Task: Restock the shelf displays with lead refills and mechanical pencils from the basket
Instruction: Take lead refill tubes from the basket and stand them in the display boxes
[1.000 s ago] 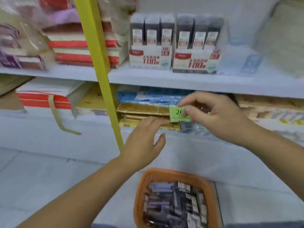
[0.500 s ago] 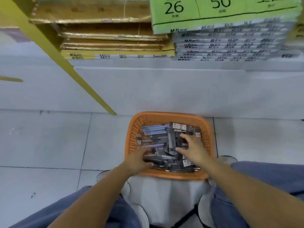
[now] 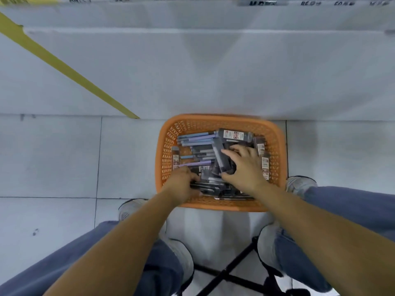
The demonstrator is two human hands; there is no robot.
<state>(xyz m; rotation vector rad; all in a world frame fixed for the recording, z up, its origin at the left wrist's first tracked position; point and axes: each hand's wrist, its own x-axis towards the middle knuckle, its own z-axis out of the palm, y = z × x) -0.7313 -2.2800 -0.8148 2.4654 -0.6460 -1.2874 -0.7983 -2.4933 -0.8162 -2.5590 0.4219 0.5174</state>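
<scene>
Orange basket (image 3: 275,144) sits on the pale tiled floor (image 3: 53,157), right against the white shelf base (image 3: 192,71), a yellow upright (image 3: 64,67) slanting off to the left. Inside, a jumble of dark lead refill packs (image 3: 234,135) and lilac mechanical pencils (image 3: 197,138). Right hand (image 3: 243,167), grip closed around a dark pack (image 3: 222,161); left hand (image 3: 181,184) curled onto the near packs, grip unclear.

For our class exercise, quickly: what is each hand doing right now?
Left hand: closed on dark packs in the basket.
Right hand: closed around a dark pack.
</scene>
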